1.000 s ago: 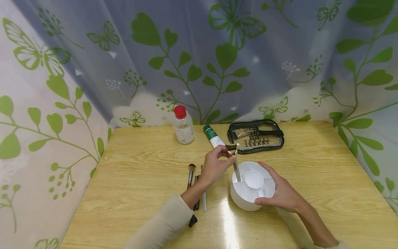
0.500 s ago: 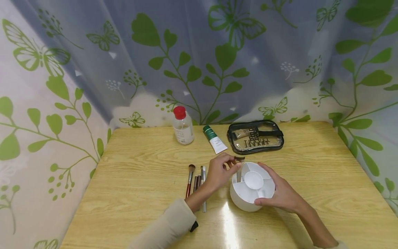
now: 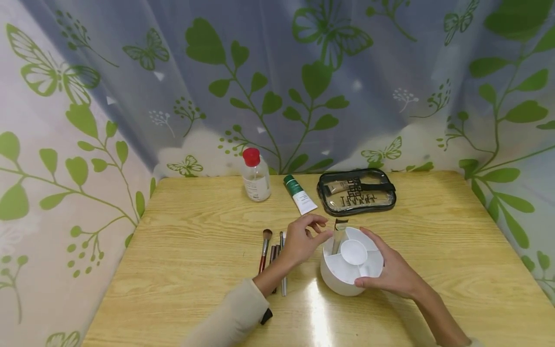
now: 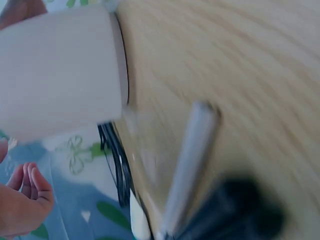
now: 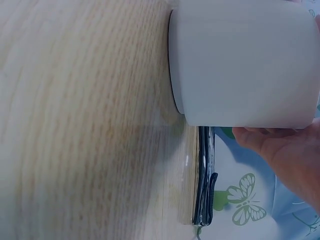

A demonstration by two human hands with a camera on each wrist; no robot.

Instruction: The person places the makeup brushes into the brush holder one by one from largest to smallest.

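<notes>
A round white divided organizer (image 3: 344, 281) stands on the table, a small round cup at its centre. My right hand (image 3: 392, 270) grips its right side, thumb at the near rim and fingers round the far side; the right wrist view shows the fingers (image 5: 260, 140) behind the white wall. A metallic eyelash curler (image 3: 339, 237) with a dark top stands upright in the organizer's left rear compartment, its lower end hidden. Just left of it, my left hand (image 3: 303, 238) holds nothing, its fingers loosely bent and thumb tip close to the curler.
Several makeup brushes (image 3: 263, 258) lie left of the organizer, partly under the left forearm. Behind stand or lie a red-capped bottle (image 3: 257, 180), a green-and-white tube (image 3: 300, 194) and a clear black-edged pouch (image 3: 357, 193). A patterned curtain (image 3: 277, 96) hangs past the table's back edge.
My left hand has lowered the eyelash curler into the organizer, let go of it and drawn slightly left. The right hand keeps its grip on the organizer.
</notes>
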